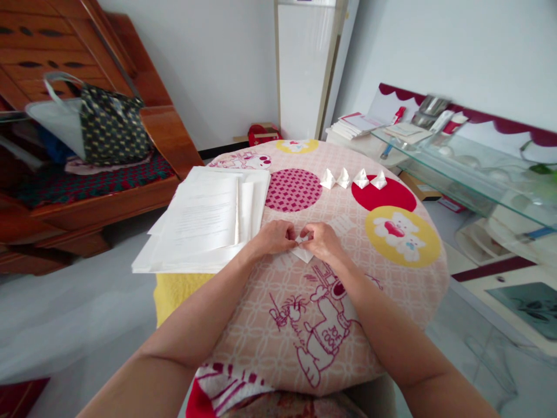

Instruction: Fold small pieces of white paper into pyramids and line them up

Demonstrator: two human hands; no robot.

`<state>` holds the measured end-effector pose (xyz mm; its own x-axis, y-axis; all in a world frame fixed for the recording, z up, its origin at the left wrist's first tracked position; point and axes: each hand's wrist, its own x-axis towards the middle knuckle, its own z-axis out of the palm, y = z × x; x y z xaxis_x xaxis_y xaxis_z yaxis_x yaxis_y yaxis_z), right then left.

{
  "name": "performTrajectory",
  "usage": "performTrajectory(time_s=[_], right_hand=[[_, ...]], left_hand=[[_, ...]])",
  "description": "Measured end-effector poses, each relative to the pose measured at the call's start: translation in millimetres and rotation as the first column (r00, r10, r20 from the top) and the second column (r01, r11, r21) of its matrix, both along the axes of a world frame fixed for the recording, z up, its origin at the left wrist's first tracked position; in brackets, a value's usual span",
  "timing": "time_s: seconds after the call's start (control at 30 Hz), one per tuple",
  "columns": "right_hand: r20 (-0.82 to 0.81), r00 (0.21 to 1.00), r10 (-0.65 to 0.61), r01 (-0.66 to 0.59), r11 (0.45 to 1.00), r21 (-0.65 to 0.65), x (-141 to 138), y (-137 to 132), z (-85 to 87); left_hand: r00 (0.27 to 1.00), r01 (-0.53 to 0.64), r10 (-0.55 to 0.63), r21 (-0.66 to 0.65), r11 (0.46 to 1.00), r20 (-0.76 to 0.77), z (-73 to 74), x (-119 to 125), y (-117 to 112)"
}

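Note:
A small folded piece of white paper [303,253] lies at the middle of the round table, one corner pointing toward me. My left hand [275,236] pinches its left side between thumb and fingers. On the opposite side my right hand [321,238] grips the same paper, fingers bent close to the left ones. The fingers cover the paper's upper part. Farther back stand several small folded paper shapes in a row, among them one at the left end [327,179] and one at the right end [378,180].
A stack of white sheets [198,215], some printed, overhangs the left edge of the cloth-covered table [278,342]. Glass shelves [474,174] with a metal pot and papers stand to the right. A wooden bench [167,136] with a patterned bag [114,125] is at the left.

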<state>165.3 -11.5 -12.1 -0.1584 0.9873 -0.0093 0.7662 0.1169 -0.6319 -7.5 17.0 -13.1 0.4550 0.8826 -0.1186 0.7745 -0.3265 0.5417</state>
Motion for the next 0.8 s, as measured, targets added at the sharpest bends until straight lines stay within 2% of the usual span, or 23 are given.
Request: performTrajectory(time_s=[0.2,0.37,0.53,0.73,0.8], right_hand=[[-0.010,1.000,-0.004,0.004,0.999,-0.045,0,0,2.7],[0.011,1.000,-0.017,0.017,1.000,-0.025,-1,-2,1.3],[0.006,1.000,-0.017,0.017,1.000,-0.014,0,-2,-2.4],[-0.012,1.000,-0.019,0.019,1.000,-0.016,1,-2,-3.3],[-0.027,1.000,-0.009,0.008,1.000,-0.013,0,-2,-3.6]], left_hand=[[0.999,-0.008,0.008,-0.012,1.000,-0.042,5.0,3,-3],[0.998,-0.020,0.017,-0.054,0.998,-0.054,6.6,3,-1],[0.999,0.031,-0.026,-0.127,0.991,0.045,5.7,-4,1],[0.988,0.114,-0.097,-0.146,0.983,0.121,3.0,-13,4],[0.975,0.147,-0.118,-0.146,0.978,0.189,2.7,-14,4]])
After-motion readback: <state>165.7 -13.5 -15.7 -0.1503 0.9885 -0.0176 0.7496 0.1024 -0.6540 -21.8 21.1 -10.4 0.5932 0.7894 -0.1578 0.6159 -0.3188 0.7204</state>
